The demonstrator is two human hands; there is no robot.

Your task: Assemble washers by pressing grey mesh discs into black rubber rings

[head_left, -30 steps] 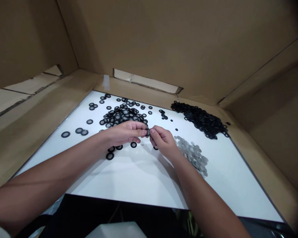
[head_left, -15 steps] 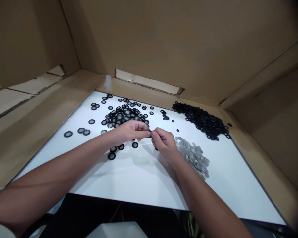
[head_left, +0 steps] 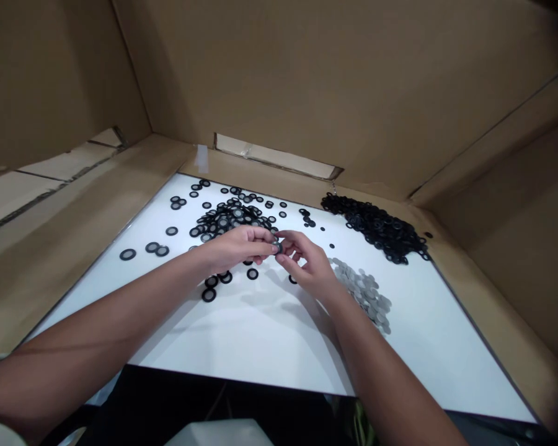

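Note:
My left hand and my right hand meet fingertip to fingertip over a white lit panel. Together they pinch a small black ring with a grey centre. Behind the left hand lies a heap of black-rimmed grey discs. To the right of my right hand sits a pile of plain grey discs. A mound of black rings lies at the far right of the panel.
Cardboard walls enclose the panel on the left, back and right. Loose rimmed discs are scattered at the left, and a few lie under my left wrist. A dark edge runs along the panel's near side.
My right hand's fingers have spread a little and turned upward at the pinch point. Both hands stay together over the panel, and the view has shifted slightly.

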